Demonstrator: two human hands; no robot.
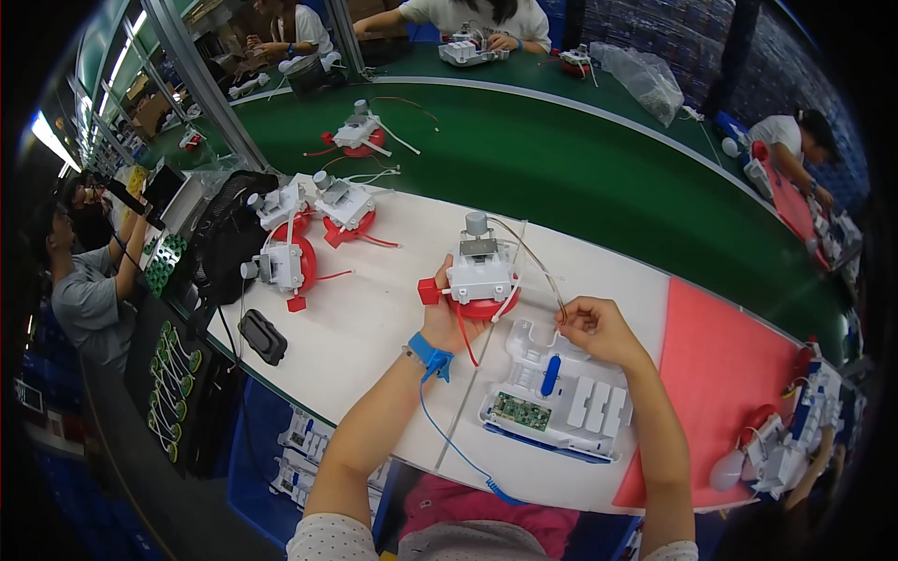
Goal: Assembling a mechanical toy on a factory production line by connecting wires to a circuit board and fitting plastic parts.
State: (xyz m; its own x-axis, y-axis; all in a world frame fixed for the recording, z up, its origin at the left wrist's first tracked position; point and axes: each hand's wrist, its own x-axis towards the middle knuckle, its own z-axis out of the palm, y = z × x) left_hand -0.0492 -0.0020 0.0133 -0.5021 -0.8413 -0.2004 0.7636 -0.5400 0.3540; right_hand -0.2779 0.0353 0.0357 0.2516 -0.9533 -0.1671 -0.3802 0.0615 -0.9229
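Watched from my remote post, the left hand (447, 323) holds a white-and-red assembly (480, 278), topped by a grey cylinder (476, 223), over the white worktop (374, 299) near mid-view, its grip closed around the base. At 4 o'clock from it, the right hand's (599, 329) grip is pinched on thin leads (535, 258).

I judge the step in hand to be lead handling: I would steady the body with the left, guide the wires without tugging their roots, and keep the dangling red lead (467, 338) off the open white housing (563, 409) at 5 o'clock, where a green circuit board (522, 411) lies exposed. The blue wrist strap (430, 357) and its cord (499, 489) could snag.

Three similar assemblies (345, 208) stand toward 10 o'clock, a black case (263, 337) at 8, a red mat (711, 365) at 4. A green surface (580, 140) sweeps across 12, bearing another assembly (359, 138) at 11. Co-workers occupy stations at 12 (529, 25), 2 (784, 140) and 9 (92, 299).
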